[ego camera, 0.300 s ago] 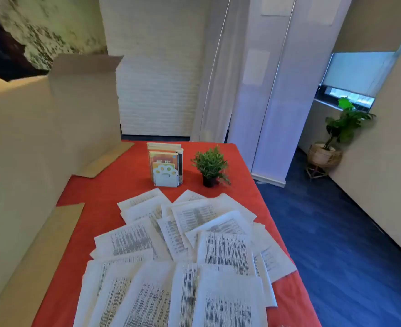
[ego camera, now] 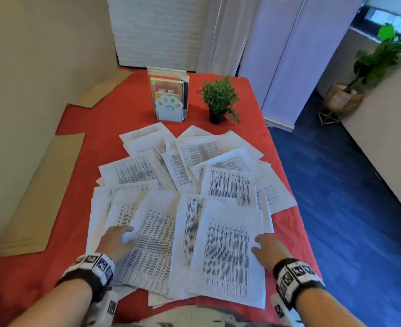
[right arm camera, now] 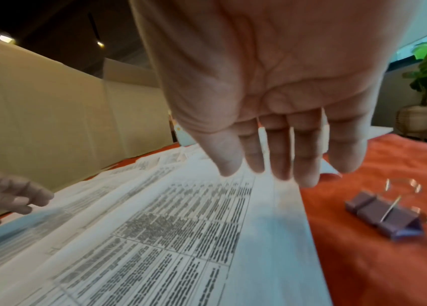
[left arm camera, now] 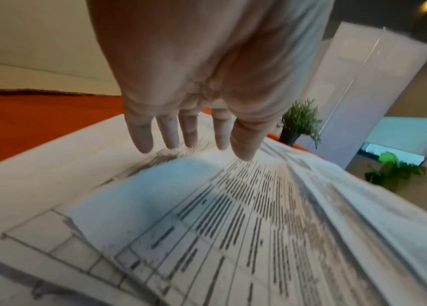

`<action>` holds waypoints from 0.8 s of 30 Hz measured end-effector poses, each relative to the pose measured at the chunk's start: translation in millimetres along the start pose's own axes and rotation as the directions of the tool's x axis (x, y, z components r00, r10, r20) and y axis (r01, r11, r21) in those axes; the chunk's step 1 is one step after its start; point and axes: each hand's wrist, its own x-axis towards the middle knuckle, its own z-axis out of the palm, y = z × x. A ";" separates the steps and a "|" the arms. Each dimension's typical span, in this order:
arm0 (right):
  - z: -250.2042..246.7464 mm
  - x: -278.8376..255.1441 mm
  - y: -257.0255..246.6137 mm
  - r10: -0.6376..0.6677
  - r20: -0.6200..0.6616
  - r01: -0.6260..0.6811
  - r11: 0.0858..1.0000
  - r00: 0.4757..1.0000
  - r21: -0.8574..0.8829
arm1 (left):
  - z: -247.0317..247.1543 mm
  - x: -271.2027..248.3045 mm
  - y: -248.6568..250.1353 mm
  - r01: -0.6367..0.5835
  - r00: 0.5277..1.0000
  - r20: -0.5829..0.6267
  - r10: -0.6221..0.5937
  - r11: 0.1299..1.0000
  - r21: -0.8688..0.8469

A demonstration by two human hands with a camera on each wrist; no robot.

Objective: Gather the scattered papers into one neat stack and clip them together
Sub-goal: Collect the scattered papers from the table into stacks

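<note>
Several printed papers [ego camera: 190, 175] lie fanned and overlapping on the red tablecloth [ego camera: 95, 128]. My left hand [ego camera: 118, 240] rests at the left edge of a near sheet [ego camera: 152, 244]; in the left wrist view its fingers [left arm camera: 194, 142] are straight and that sheet [left arm camera: 170, 186] bulges up under them. My right hand [ego camera: 264, 249] is open, fingers [right arm camera: 280, 163] straight, at the right edge of the nearest sheet [ego camera: 227, 256]. A purple binder clip [right arm camera: 385, 216] lies on the cloth just right of the papers, seen only in the right wrist view.
A book holder [ego camera: 170, 97] and a small potted plant [ego camera: 218, 100] stand behind the papers. Cardboard sheets [ego camera: 41, 197] and a cardboard wall [ego camera: 29, 67] line the left side. The table's right edge drops to blue floor [ego camera: 348, 185].
The view has tilted down toward the table. Both hands, unseen before, now rest on the nearest papers.
</note>
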 end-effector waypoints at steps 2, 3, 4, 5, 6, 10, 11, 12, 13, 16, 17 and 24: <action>5.0 7.2 -4.5 0.071 0.011 -0.070 0.997 0.997 -0.026 | 6.5 3.9 4.9 0.051 0.998 -0.041 -0.050 0.998 0.028; 6.5 9.9 -7.2 0.097 -0.005 -0.097 0.995 0.995 -0.035 | 9.4 6.0 7.3 0.073 0.995 -0.072 -0.069 0.996 0.056; 7.6 10.1 -10.6 0.147 0.002 -0.147 0.988 0.989 -0.044 | 11.6 7.5 8.7 0.080 0.993 -0.090 -0.072 0.993 0.088; 12.0 12.0 -10.3 0.181 0.012 -0.180 0.983 0.983 -0.036 | 13.5 8.8 9.2 0.091 0.992 -0.099 -0.079 0.988 0.124; 14.9 11.3 -12.4 0.210 0.032 -0.210 0.977 0.977 -0.025 | 16.9 10.8 7.1 0.106 0.992 -0.088 -0.093 0.982 0.159; 28.8 14.5 -15.0 0.249 0.065 -0.249 0.968 0.966 -0.001 | 22.4 9.2 10.2 0.109 0.993 -0.063 -0.100 0.980 0.165; 31.7 14.6 -15.8 0.240 0.058 -0.241 0.970 0.969 0.009 | 23.0 8.0 13.4 0.111 0.993 -0.052 -0.105 0.984 0.137; 32.7 13.8 -18.2 0.241 0.048 -0.242 0.970 0.969 0.023 | 24.0 7.0 15.9 0.109 0.994 -0.030 -0.107 0.988 0.106; 33.9 14.2 -19.7 0.235 0.028 -0.237 0.970 0.971 0.059 | 24.4 5.4 18.3 0.102 0.995 -0.002 -0.102 0.992 0.069; 36.1 18.7 -23.5 0.198 -0.051 -0.185 0.965 0.979 0.185 | 29.8 0.6 22.6 0.044 0.999 0.006 -0.044 0.997 -0.063; 37.6 22.2 -24.0 0.193 -0.071 -0.174 0.962 0.979 0.211 | 32.8 -2.4 24.4 0.032 0.999 -0.017 -0.035 0.993 -0.117; 34.9 25.5 -46.5 0.189 -0.076 -0.181 0.979 0.979 0.098 | 55.6 -9.6 50.6 0.039 0.999 -0.007 -0.044 0.945 -0.326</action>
